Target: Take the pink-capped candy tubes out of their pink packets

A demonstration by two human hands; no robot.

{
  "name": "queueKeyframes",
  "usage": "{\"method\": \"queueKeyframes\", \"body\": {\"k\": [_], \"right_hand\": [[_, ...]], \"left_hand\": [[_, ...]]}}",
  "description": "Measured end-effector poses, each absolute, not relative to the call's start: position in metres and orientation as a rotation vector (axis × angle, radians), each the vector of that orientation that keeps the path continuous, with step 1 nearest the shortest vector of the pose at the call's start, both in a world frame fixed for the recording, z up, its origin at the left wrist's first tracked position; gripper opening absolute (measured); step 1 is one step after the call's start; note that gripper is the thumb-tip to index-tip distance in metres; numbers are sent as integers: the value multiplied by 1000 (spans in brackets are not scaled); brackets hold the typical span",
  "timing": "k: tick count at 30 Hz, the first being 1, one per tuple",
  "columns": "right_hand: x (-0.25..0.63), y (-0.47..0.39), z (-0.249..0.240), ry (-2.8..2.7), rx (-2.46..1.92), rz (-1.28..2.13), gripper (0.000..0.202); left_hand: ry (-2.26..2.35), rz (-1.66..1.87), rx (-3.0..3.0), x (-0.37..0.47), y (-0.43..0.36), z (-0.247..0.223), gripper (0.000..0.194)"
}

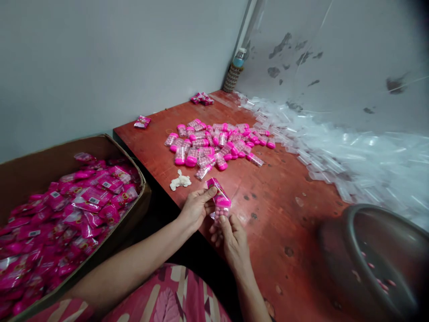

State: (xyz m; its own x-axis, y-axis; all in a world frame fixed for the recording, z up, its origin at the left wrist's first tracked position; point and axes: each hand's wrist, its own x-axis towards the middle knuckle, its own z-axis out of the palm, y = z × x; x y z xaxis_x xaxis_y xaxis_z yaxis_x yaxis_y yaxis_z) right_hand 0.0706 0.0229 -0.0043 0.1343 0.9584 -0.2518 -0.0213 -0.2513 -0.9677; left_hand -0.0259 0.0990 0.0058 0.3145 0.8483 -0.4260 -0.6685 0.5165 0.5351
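My left hand (pixel 197 206) pinches a shiny pink printed wrapper (pixel 214 185) between thumb and fingers, above the front edge of the red table. Below the wrapper, my right hand (pixel 231 235) grips a small clear candy container (pixel 221 211) with a pink cap and pink balls inside. The capped end meets the wrapper's lower part; how far it sits inside I cannot tell. Beyond my hands lies a loose pile of similar filled containers (pixel 201 151) with pink caps. A crumpled white lump (pixel 180 180) rests just past my left hand.
A cardboard box (pixel 142 190) full of pink packets stands at the left. Many clear empty containers (pixel 321 154) heap along the right side. A dark bowl (pixel 351 250) holds a few pink pieces at lower right. Pink packets (pixel 202 98) and a bottle (pixel 233 76) are at the back.
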Motion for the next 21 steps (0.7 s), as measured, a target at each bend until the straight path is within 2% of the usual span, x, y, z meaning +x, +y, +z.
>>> {"method": "queueKeyframes", "body": {"k": [11,17,21], "right_hand": [[75,21,-10,-1078,-1539,1088,23],[83,24,-10,-917,-1284,1423,24],[84,25,-7,-947,-1358,1315,23]], "left_hand": [[707,805,514,-25,96,3,26],[710,705,639,-26,98,9,24],[681,705,680,-26,96,7,24]]}}
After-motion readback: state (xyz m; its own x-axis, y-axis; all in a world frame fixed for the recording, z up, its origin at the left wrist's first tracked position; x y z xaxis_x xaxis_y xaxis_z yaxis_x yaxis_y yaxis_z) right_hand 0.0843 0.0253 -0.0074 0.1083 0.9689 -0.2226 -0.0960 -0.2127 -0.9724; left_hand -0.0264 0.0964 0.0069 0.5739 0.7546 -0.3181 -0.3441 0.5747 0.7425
